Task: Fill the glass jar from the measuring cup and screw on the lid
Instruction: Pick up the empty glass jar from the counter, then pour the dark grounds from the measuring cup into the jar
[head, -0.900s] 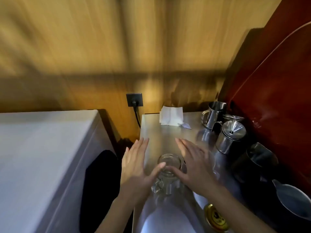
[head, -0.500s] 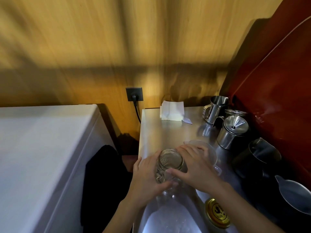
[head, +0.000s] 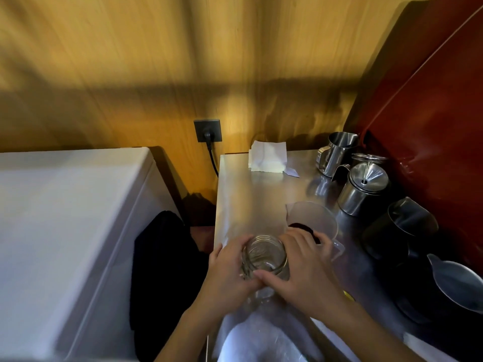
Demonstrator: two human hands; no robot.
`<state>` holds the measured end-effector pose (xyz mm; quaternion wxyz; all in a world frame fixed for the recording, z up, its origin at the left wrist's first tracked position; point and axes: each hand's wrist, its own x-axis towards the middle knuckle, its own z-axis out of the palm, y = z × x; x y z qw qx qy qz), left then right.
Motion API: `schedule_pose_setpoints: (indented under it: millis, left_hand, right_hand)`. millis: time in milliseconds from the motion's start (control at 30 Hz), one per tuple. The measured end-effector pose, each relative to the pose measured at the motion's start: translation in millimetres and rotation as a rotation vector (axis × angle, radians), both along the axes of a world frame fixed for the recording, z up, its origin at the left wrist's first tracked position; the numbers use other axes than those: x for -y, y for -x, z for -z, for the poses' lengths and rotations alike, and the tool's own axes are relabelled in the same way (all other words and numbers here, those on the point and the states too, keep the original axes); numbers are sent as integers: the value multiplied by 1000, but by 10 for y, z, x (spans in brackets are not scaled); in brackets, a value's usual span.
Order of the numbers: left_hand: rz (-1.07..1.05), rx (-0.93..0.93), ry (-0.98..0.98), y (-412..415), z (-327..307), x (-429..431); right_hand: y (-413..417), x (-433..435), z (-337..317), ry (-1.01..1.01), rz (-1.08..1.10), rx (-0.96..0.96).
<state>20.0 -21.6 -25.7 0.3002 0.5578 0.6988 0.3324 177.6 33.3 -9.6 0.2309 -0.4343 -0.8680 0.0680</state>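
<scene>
A clear glass jar (head: 264, 253) with an open threaded mouth stands on the steel counter (head: 251, 194), empty as far as I can see. My left hand (head: 226, 273) wraps its left side and my right hand (head: 304, 267) wraps its right side, the thumbs meeting in front. Just behind my right hand sits a translucent plastic measuring cup (head: 312, 218) with dark grounds at its bottom. A sliver of the gold lid (head: 349, 296) shows past my right forearm; the rest is hidden.
Steel pitchers (head: 335, 152), a lidded steel pot (head: 362, 189) and dark jugs (head: 403, 228) line the counter's right side by a red wall. Folded white paper (head: 266, 156) lies at the back. A white appliance (head: 65, 218) stands left, across a dark gap.
Both hands went from hovering with spread fingers to closing around the jar. The view has tilted down a little, hiding most of the gold lid behind my right forearm.
</scene>
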Motion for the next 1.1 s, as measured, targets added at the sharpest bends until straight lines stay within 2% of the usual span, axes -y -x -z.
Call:
schedule_pose_setpoints:
  millis: [333,467,567,633,733,833,1100]
  left_hand:
    - [20,110,-26,-56,47,238]
    - [19,194,2,-48,86,242]
    - [26,237,-7,-41,120,230]
    - [29,264,-12,-42,122,229]
    - [36,295,-20,-40,134,233]
    - [47,303,-27,-38,152,226]
    - [39,336,-21,-42,190,225]
  right_hand:
    - [-93,291,22,48,16,-66]
    - [-188,254,-30,109,38,-318]
    - [-296,140,-11,86,247,-532]
    - [-391,32,27,135,411,-582]
    - [-540,-104,137,372,502,-534]
    - [-632,-191,288,568,479,-437]
    - [-768,-302,292,561,346,-479]
